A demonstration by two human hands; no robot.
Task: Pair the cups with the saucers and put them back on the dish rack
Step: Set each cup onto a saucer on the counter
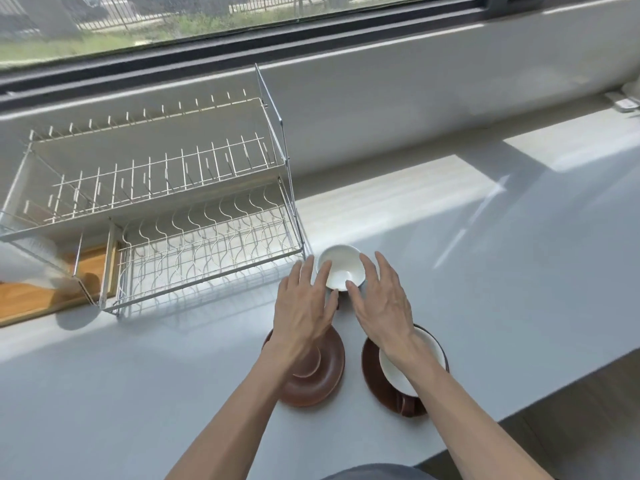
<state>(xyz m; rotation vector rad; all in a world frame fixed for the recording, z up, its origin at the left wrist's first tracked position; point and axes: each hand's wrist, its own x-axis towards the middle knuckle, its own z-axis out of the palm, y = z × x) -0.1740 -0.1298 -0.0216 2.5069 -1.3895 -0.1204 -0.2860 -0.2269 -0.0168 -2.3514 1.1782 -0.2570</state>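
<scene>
A cup with a white inside [341, 266] stands on the counter just right of the dish rack [207, 244]. My left hand [306, 306] and my right hand [379, 303] flank it, fingers spread, fingertips at its near rim; neither grips it. Below my left hand lies a bare brown saucer [322, 375]. A second brown saucer [375, 379] on the right carries another white-lined cup [398, 372], partly hidden by my right wrist. The two-tier wire rack holds no cups or saucers.
A wooden board [41, 296] lies under the rack's left end. The white counter [485, 271] runs right, its front edge dropping to a dark floor [571, 427]. A window ledge [381, 98] rises behind the rack.
</scene>
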